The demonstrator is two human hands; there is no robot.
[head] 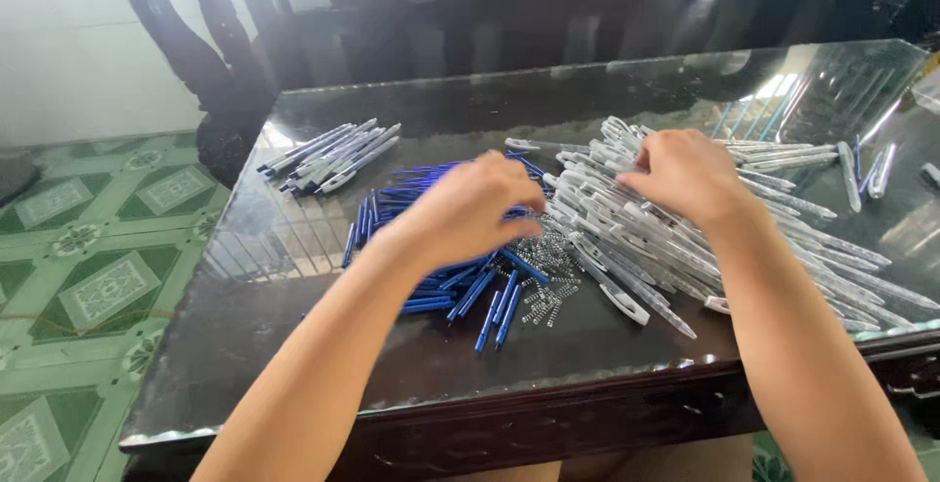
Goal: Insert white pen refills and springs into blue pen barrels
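Note:
My left hand [477,210] hovers with curled fingers over a heap of blue pen refills [460,281] in the middle of the table. My right hand [685,173] reaches into a wide pile of clear white pen barrels [783,237], fingertips pinched among them; whether it grips one is hidden. A small heap of metal springs [543,276] lies between the two piles, just below my left hand. At the back left lies a bundle of assembled pens [328,157] with blue tips.
The dark glass-topped table [294,345] ends at a front edge close to me. Carved dark wooden chairs [392,12] stand behind it. Green patterned floor tiles [88,266] show on the left. A few loose barrels [871,168] lie at the far right.

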